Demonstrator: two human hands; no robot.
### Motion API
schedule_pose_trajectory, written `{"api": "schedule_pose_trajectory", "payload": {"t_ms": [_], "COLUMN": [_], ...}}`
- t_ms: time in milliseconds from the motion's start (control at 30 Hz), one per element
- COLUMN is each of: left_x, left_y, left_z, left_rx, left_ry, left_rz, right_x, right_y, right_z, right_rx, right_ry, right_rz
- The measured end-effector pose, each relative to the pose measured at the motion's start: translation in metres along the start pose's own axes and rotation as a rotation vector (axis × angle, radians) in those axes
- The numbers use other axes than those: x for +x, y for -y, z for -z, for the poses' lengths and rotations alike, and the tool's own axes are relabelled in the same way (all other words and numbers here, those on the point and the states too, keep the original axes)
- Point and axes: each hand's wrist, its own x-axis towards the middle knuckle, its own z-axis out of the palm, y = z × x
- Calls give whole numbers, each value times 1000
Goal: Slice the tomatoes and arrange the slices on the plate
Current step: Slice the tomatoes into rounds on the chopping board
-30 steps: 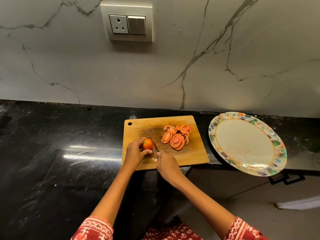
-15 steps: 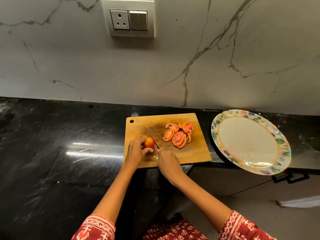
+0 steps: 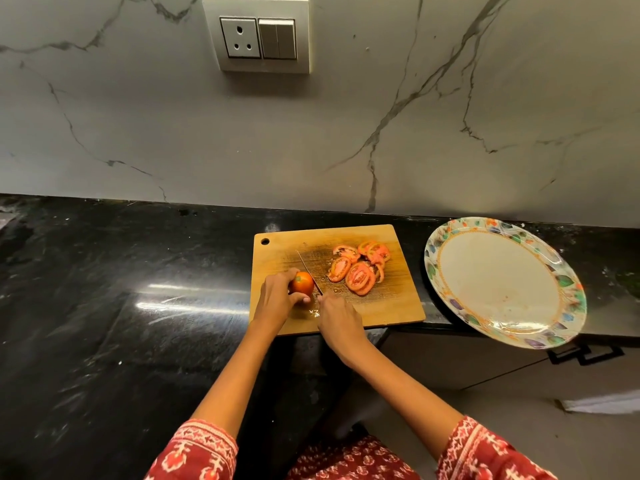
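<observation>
Now, from left to right, we see the left hand (image 3: 277,299) still gripping the whole tomato (image 3: 302,283) near the cutting board's (image 3: 391,306) front-left corner, the right hand (image 3: 337,318) clasping the knife (image 3: 309,273) that has settled against it, cut slices (image 3: 358,270) waiting mid-board, and the plate (image 3: 498,278) still bare, so we judge another slicing cut imminent.

— What carries it all?
— A black stone counter (image 3: 104,306), glossy, set against the marble wall.
— And directly on it?
— A wooden cutting board (image 3: 391,306) near its front edge, and just right of that a floral-rimmed plate (image 3: 568,282) overhanging the edge
</observation>
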Motion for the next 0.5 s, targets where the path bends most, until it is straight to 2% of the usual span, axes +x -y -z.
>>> {"api": "schedule_pose_trajectory", "payload": {"t_ms": [133,333,500], "left_x": [0,0,-4], "left_y": [1,-1,-1], "left_z": [0,0,0], "left_rx": [14,28,-15], "left_ry": [8,6,-20], "left_rz": [2,-20,-17], "right_x": [-16,7,-10], "right_y": [-8,0,-7], "right_z": [-1,1,-2], "right_rx": [-13,156,118], "right_ry": [12,73,96], "right_rz": [6,-69,-55]}}
